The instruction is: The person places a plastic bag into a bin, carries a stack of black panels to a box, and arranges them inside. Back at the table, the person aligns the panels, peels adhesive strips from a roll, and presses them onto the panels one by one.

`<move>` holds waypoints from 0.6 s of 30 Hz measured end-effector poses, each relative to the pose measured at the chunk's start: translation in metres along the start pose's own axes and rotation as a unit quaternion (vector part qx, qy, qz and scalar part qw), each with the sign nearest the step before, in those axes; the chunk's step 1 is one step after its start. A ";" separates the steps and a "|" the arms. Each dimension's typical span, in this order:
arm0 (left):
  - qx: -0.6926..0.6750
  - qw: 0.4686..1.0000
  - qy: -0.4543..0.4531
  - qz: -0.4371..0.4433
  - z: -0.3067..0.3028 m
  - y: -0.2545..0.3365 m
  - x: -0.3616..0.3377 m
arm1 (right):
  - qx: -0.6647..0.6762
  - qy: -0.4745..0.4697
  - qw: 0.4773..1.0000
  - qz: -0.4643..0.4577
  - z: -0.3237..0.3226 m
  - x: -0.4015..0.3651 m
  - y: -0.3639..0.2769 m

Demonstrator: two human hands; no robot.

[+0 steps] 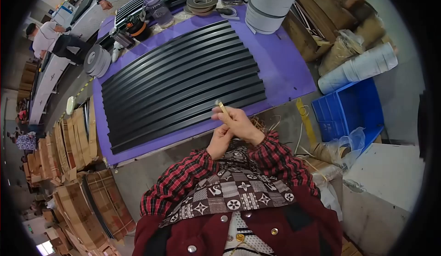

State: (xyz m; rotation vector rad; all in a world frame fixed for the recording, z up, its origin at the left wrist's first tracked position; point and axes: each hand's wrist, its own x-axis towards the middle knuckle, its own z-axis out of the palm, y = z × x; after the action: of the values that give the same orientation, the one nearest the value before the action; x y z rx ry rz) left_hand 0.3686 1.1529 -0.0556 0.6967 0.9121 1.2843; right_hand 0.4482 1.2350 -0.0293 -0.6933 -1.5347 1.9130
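My right hand (241,123) is closed around a short gold-coloured stick (223,108) whose pale tip points up and away from me. Just below it, my left hand (219,141) has its fingers pressed together against the underside of the right; what they pinch is hidden. Both hands are at the near edge of a purple-covered table (287,67). Beyond them, a row of long black ribbed strips (179,81) lies side by side on the purple cover.
At the table's back are rolls of tape (202,1), a purple-tinted bottle (158,10) and a large white roll (271,8). A blue crate (333,113) stands right, with cardboard stacks (78,136) at left. A person (48,38) works far left; another person's hand (105,4) shows behind.
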 end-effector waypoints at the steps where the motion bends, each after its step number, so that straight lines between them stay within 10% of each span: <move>1: -0.020 0.999 0.024 -0.028 -0.006 0.002 -0.002 | -0.007 -0.001 1.000 0.000 0.001 -0.001 0.005; 5: 0.283 0.956 0.022 0.070 -0.034 0.013 -0.014 | -0.145 0.071 0.987 -0.018 0.004 -0.017 -0.003; 10: 0.152 0.974 0.150 -0.079 -0.028 0.071 -0.030 | -0.558 0.091 0.799 -0.205 0.016 -0.020 -0.002; 18: -0.007 0.991 0.070 -0.112 -0.038 0.083 -0.026 | -0.539 0.047 0.811 -0.222 0.030 -0.023 -0.010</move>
State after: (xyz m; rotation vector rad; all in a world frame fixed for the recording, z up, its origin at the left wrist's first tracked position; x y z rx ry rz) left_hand 0.2939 1.1397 0.0008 0.4824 1.0637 1.1488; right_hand 0.4443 1.2001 -0.0128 -0.7358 -2.4036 0.5214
